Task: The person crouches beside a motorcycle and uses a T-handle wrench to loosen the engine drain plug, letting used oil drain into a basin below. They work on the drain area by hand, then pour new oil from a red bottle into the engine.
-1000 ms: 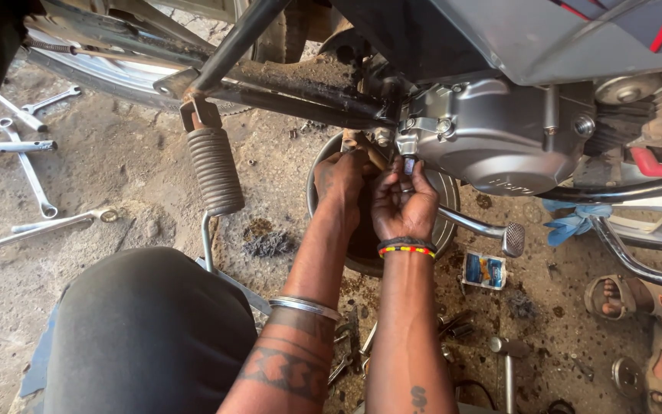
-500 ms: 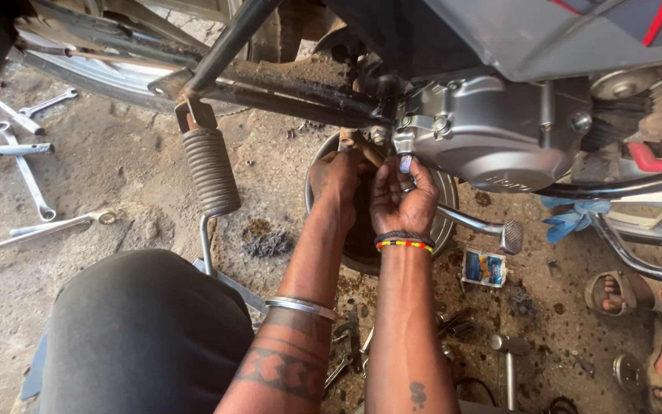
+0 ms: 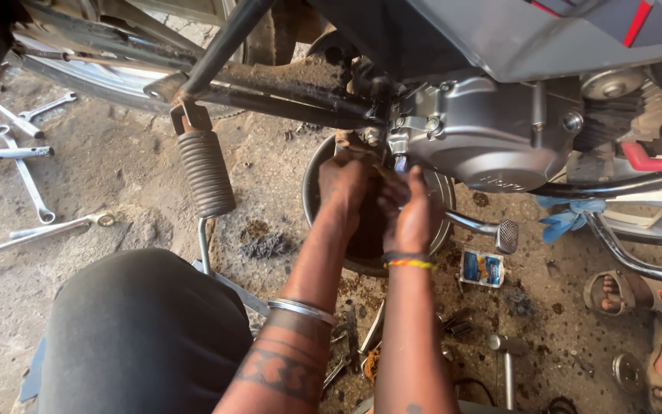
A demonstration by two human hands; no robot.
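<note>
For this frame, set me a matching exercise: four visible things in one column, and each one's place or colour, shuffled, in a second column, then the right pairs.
Things:
1. spanners
2. round pan
3. ribbed footpeg
4. blue cloth

Places or colours:
A. under the engine cover, below both hands
B. lying on the ground at far left
C. hanging from the dark frame tube
D. right of the pedal, near a sandalled foot

Pairs: 1-B, 2-A, 3-C, 4-D

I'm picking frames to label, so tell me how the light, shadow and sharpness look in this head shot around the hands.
Head view: daylight falls on the dirt floor and wrenches, which look sharp; the left hand and right hand sit in the motorcycle's shade over a dark pan, so finger detail is murky; the engine cover shows soft sheen, no harsh glare.
</note>
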